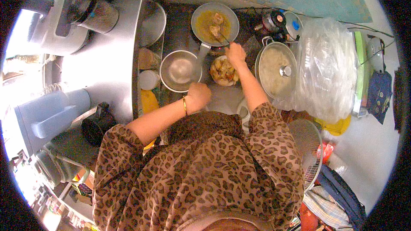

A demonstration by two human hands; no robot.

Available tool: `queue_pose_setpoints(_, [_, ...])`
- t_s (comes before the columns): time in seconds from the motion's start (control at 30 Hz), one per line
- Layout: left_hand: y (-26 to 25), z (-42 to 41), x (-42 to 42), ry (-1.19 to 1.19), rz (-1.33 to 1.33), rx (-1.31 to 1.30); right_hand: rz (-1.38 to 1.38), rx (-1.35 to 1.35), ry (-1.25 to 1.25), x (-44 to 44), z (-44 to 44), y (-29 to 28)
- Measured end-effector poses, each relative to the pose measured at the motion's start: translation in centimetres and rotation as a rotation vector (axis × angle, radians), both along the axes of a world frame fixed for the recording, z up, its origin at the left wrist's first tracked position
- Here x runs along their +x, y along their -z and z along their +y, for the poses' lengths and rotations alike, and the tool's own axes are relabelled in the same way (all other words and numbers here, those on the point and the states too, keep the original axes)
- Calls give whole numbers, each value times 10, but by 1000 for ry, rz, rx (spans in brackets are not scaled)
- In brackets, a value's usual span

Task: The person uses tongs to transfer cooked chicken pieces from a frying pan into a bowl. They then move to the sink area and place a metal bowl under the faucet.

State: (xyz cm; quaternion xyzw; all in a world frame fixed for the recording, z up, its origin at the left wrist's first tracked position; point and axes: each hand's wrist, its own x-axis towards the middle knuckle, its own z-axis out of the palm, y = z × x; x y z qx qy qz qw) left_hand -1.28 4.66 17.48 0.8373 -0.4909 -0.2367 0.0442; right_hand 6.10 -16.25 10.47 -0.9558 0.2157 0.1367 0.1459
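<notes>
My right hand [236,53] grips the handle end of a utensil, perhaps tongs [223,39], whose far end touches pieces of food [214,30] in a frying pan [232,14] holding yellowish liquid. Just below the pan, a bowl [224,84] is filled with browned food pieces [222,69]. My left hand [199,96] is curled beside the lower right rim of an empty metal bowl [180,70]. The frying pan's handle [203,52] points down towards me, between the two bowls. Whether the left fingers hold anything is hidden.
To the right stands a pot under a glass lid [276,67], next to a large clear plastic bag [327,67]. Jars [149,80] and a round lid [151,22] line the left side. A steel counter [118,51] holds a white appliance [61,35]. Cables run along the tiled wall.
</notes>
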Motion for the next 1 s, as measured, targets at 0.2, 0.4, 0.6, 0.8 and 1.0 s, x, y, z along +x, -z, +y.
queue_pose_setpoints(0.2, [19,0,9,-27,234,34,-216,116,132,-22,7,-21])
queue_pose_setpoints(0.4, [151,-70,15,-745,901,-652,-411,257,205,-64,-18,-19])
queue_pose_setpoints(0.6, [289,-122,52,-1389,1166,-961,-528,485,303,-84,6,-49])
queue_pose_setpoints(0.8, [235,-143,70,-1247,914,-581,-394,561,546,-128,-21,-40])
queue_pose_setpoints(1.0, [207,-141,73,-1467,1358,-839,-402,543,524,-138,-38,-41])
